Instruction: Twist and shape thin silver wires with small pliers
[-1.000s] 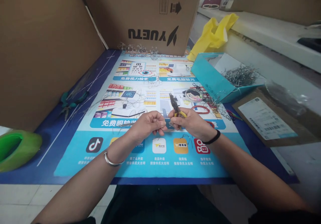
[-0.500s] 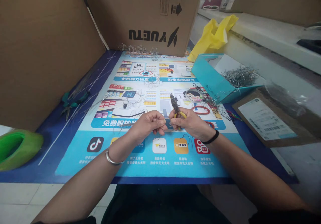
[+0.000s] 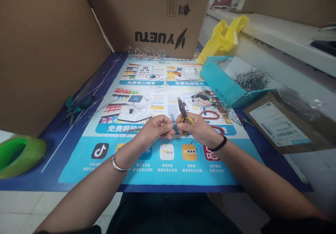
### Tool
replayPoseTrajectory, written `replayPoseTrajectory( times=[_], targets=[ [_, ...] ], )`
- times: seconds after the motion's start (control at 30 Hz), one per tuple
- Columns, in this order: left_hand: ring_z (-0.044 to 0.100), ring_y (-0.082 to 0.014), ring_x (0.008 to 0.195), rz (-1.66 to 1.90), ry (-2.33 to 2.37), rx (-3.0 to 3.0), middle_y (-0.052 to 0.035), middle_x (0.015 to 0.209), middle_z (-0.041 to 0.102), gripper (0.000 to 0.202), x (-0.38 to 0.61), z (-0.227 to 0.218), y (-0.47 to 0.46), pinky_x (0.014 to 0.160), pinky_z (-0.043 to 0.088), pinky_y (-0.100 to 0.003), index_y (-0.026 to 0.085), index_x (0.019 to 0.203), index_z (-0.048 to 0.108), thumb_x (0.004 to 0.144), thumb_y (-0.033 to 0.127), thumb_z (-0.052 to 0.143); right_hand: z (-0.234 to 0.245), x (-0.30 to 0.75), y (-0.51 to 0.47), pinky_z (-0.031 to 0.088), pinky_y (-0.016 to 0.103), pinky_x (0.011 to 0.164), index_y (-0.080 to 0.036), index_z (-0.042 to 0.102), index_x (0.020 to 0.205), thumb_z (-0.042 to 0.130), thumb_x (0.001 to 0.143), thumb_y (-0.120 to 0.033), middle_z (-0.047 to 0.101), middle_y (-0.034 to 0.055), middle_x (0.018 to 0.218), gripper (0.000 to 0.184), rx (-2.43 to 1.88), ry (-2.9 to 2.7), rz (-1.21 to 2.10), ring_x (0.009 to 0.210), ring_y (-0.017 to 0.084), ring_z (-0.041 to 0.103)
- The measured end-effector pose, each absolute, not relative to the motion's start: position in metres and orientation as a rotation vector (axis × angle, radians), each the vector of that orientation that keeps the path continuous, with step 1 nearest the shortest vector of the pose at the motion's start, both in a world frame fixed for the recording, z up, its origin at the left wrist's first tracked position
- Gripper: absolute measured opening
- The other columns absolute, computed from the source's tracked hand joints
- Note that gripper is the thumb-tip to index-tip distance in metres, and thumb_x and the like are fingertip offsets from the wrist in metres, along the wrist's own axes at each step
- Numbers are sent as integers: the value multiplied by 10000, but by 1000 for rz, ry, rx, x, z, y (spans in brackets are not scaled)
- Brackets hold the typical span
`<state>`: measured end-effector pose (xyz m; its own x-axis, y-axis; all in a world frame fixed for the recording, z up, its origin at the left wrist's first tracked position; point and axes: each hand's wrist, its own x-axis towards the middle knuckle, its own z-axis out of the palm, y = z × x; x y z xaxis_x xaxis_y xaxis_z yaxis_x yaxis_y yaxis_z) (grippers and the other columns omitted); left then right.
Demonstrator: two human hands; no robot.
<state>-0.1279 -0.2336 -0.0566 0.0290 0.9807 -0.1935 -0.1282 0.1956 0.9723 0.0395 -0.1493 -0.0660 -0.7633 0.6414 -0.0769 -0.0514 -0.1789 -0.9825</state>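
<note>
Just one yellow-handled pliers (image 3: 183,111) in the right hand (image 3: 198,127)

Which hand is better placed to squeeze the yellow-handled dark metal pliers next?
Probably the right hand: it holds the yellow-handled pliers, tips away from the body. The left hand is pinched beside it; anything it grips is too small to tell.

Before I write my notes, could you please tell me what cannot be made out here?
All in the head view:
Left hand: anything pinched is too small to tell.
Pliers: partly hidden by the right hand.
Tape: cut off by the picture's left edge.
Parcel label: print too small.
</note>
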Motion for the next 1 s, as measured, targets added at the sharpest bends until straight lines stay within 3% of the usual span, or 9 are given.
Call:
replayPoseTrajectory(
  times=[0.57,1.0],
  targets=[
    [609,-91,542,1125,1172,992,-20,695,679,234,-127,-59,-234,496,370,-201,148,766,523,751,335,664,-64,38,-150,369,219,490,-171,552,810,737,697,-337,551,-45,585,273,-711,-1633,1978,511,76,485],
    [598,-89,514,1140,1193,996,-4,629,665,246,-125,-59,-231,476,372,-186,149,878,552,737,314,667,-65,37,-150,362,221,487,-173,559,829,733,700,-337,550,-51,574,271,-718,-1644,1945,505,78,481]
  ],
)
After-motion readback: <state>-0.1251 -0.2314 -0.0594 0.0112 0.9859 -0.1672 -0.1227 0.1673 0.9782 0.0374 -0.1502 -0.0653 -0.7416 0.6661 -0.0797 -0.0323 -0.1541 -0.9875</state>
